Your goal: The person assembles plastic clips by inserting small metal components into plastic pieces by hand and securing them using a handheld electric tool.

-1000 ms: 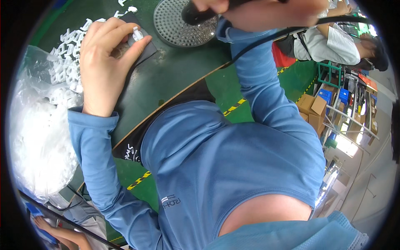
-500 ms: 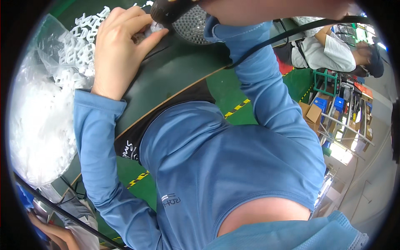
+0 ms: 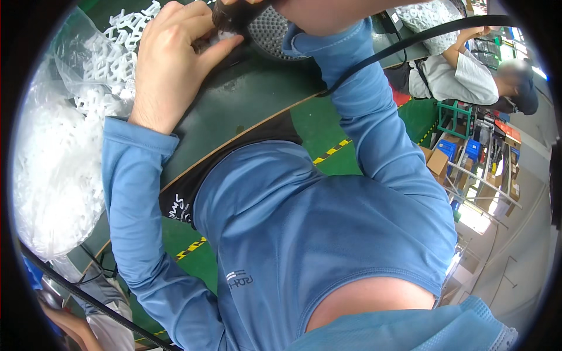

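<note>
My left hand [image 3: 172, 64] rests over the green tabletop, thumb and fingers closed round a small whitish piece [image 3: 225, 35], mostly hidden by the fingers. Just beside it, a dark cylindrical tool [image 3: 233, 16] points down toward that piece. My right hand [image 3: 328, 13] is closed on this tool and partly cut off by the upper edge. Whether the tool's tip touches the piece is hidden. A round grey dish [image 3: 270, 34] with a studded, beaded surface lies between my hands. Left of my left hand, white branching plastic parts [image 3: 108, 70] spill from a clear plastic bag [image 3: 55, 175].
A black cable [image 3: 404, 45] arches across my right sleeve. The green table's edge [image 3: 234, 142] runs in front of my body. Another filled clear bag [image 3: 430, 23] lies at the far right near a co-worker [image 3: 468, 76]. A second person's arm [image 3: 73, 322] shows lower left.
Both hands and the tool appear slightly higher in the view. The left hand keeps its pinch and the right hand keeps hold of the tool. The co-worker's head has turned.
</note>
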Demonstrator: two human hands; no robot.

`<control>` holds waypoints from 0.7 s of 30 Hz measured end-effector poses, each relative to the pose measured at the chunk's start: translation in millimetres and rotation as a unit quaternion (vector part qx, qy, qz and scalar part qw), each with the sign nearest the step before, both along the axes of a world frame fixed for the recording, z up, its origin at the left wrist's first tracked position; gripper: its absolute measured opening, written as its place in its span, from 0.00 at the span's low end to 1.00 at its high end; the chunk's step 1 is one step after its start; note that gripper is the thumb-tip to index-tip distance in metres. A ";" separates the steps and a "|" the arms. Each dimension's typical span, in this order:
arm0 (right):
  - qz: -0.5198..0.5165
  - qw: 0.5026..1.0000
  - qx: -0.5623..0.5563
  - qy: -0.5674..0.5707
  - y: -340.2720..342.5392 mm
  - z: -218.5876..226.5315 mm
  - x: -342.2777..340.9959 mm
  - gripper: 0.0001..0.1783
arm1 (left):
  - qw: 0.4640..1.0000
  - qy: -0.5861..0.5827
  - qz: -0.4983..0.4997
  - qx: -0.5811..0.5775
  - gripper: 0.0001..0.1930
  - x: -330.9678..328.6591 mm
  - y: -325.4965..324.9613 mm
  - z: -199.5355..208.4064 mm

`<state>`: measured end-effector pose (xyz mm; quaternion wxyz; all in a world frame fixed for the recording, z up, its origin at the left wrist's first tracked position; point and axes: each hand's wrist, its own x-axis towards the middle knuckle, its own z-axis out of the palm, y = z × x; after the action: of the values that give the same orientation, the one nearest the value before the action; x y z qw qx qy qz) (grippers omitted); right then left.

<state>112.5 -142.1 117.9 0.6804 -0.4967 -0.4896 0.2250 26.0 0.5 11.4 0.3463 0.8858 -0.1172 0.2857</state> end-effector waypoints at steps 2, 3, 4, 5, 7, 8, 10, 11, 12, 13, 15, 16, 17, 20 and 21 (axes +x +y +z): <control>0.017 0.999 0.006 0.032 3.4 -5.8 1.1 0.46 | 1.000 0.014 0.004 -0.006 0.23 -0.8 0.5 -1.1; 0.019 0.999 0.006 0.032 9.5 -6.8 0.5 0.46 | 1.000 0.021 0.013 0.001 0.23 -1.4 1.4 -2.5; 0.000 0.969 0.075 0.233 17.9 -7.2 0.9 0.50 | 0.999 0.028 0.021 0.008 0.23 -1.8 1.9 -3.5; -0.019 0.895 0.141 0.424 24.3 -4.3 2.1 0.53 | 0.999 0.029 0.023 0.008 0.23 -1.5 1.9 -4.2; -0.028 0.833 0.100 0.543 25.3 8.9 -2.5 0.54 | 1.000 0.005 0.017 -0.005 0.24 -3.1 1.8 -8.5; -0.019 0.858 0.090 0.505 24.7 6.0 -2.9 0.54 | 1.000 0.006 0.019 -0.006 0.24 -4.9 1.6 -9.7; -0.008 0.904 0.072 0.422 20.2 1.3 -0.7 0.54 | 0.999 0.029 0.030 -0.009 0.24 -3.8 0.2 -8.0; -0.002 0.923 0.062 0.379 17.4 -2.0 0.8 0.53 | 0.999 0.029 0.028 -0.011 0.24 -2.3 -0.2 -6.9; 0.007 0.940 0.052 0.336 16.4 -5.6 2.0 0.53 | 0.999 0.029 0.023 -0.008 0.24 -2.3 1.4 -5.1; 0.017 0.955 0.041 0.292 15.2 -9.6 3.4 0.53 | 0.999 0.030 0.018 -0.006 0.24 -2.4 2.2 -4.5; 0.035 0.979 0.023 0.201 11.5 -15.8 6.0 0.53 | 0.999 0.030 0.021 0.000 0.24 -3.2 2.7 -4.1; 0.044 0.987 0.016 0.153 9.2 -17.8 7.2 0.52 | 0.999 0.030 0.022 0.006 0.24 -3.5 2.8 -2.8; 0.053 0.993 0.008 0.105 7.1 -19.3 8.2 0.52 | 0.999 0.028 0.023 0.008 0.24 -4.1 2.8 -1.7; 0.072 0.995 -0.007 0.062 6.0 -23.3 16.0 0.49 | 1.000 0.020 0.015 -0.003 0.23 -2.3 3.5 -2.3; 0.083 0.994 -0.014 0.069 5.6 -24.2 19.4 0.46 | 1.000 -0.007 0.006 -0.004 0.22 -1.0 2.2 -1.3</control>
<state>131.9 -136.5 93.7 0.6846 -0.4468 -0.4781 0.3211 25.0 2.6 10.1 0.3477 0.8831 -0.1129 0.2941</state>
